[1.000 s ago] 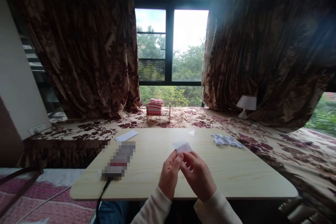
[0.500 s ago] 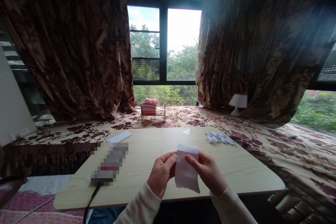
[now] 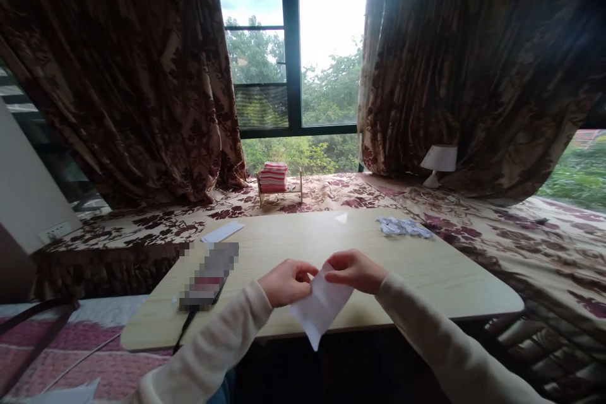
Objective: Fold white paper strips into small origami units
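Between my two hands hangs a sheet of white paper (image 3: pixel 320 309), tilted, its pointed lower corner past the near edge of the table. My left hand (image 3: pixel 288 281) pinches its upper left edge with thumb and fingers. At the top edge, my right hand (image 3: pixel 353 270) grips the same paper, thumb below and fingers curled over. The two sets of fingertips are close together but apart. Several small folded paper pieces (image 3: pixel 403 227) lie in a heap at the far right of the table. A flat white paper strip (image 3: pixel 222 231) rests at the far left.
A pale wooden table (image 3: pixel 426 284) stands before me. On its left lies a blurred-out dark device (image 3: pixel 208 281) with a black cable. Beyond, on a floral-covered ledge, are a small rack with striped cloths (image 3: pixel 273 178) and a white lamp (image 3: pixel 439 161).
The paper has turned from nearly upright to slanted. My right hand has moved up to its top edge, and my left hand has shifted slightly left. The view has tilted down.
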{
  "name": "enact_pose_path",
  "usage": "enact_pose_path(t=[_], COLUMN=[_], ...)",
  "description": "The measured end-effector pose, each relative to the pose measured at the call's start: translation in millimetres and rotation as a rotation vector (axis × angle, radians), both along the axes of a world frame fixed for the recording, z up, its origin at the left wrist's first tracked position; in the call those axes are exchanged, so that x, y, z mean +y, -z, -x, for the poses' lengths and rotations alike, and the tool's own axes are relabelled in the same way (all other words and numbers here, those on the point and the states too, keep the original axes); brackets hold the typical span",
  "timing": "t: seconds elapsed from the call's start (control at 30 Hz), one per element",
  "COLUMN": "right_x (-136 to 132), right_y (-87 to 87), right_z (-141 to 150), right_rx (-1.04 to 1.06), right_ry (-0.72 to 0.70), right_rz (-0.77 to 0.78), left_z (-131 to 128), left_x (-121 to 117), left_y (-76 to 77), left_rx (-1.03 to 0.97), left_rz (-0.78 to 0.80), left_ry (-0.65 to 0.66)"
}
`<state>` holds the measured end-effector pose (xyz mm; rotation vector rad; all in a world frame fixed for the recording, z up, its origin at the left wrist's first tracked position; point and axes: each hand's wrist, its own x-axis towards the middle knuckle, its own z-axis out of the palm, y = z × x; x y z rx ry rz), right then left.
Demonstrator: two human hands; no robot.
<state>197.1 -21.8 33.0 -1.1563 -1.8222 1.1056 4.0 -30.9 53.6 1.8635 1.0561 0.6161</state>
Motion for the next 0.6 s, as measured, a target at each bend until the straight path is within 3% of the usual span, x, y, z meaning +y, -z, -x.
enact_pose_path(t=[0.1, 0.2, 0.27, 0.37, 0.47, 0.6], right_x=[5, 3, 1, 0, -1, -2], right_y=[22.0, 36.7, 42.6, 47.3, 48.4, 46.1], right_z=[5, 6, 5, 3, 1, 1], right_rx=[-0.093, -0.182, -0.232, -0.29, -0.347, -0.431], right_ry=[0.113, 0.198, 0.222, 0.232, 0.224, 0.215], right_rz=[-0.085, -0.162, -0.187, -0.208, -0.233, -0.275], left_z=[7, 5, -2, -11, -12, -5], left_x=[-2, -31, -55, -76, -75, -66], left_y=[10.0, 14.5, 18.5, 29.9, 40.8, 42.5], left_rx=[0.133, 0.213, 0.393, 0.509, 0.577, 0.581], left_rz=[-0.192, -0.38, -0.569, -0.633, -0.623, -0.611], left_ry=[-0.173, -0.288, -0.226, -0.046, -0.01, 0.031])
